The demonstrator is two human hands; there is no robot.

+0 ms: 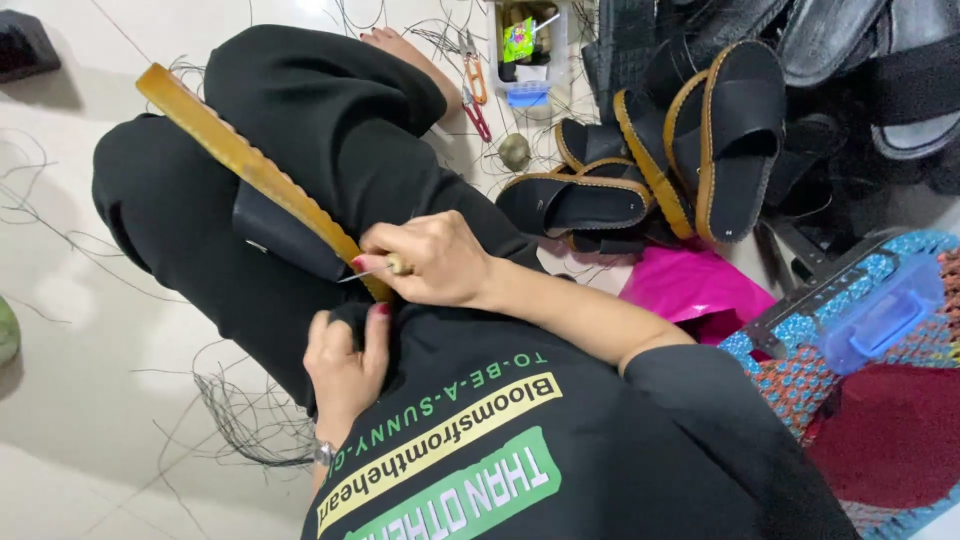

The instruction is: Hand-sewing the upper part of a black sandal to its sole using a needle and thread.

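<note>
- On our lap, the sandal [255,175] lay sole-edge up across the black trousers [300,110], tan rim toward the camera, black strap hanging on the left side.
- Our right hand [430,262] was closed around a small awl or needle [368,270], its metal tip at the sandal's near end, just beside the rim.
- Our left hand [345,360] was curled under that same end, fingers pinched on dark fabric or the sole's underside; we could not tell which.
- Risk: the tip pointed toward the left hand's fingers and the thigh, so a slip through the rim could have stabbed either.
- Risk: the sandal had only the knee for support; a hard push could have tipped it and sent the stitch off line.
- Loose black thread [240,420] lay tangled on the floor [80,340] by the left hand; it could have snagged or knotted.
- Finished sandals [650,160], scissors [474,85] and a plastic box [525,45] sat well apart, beyond the knee.
</note>
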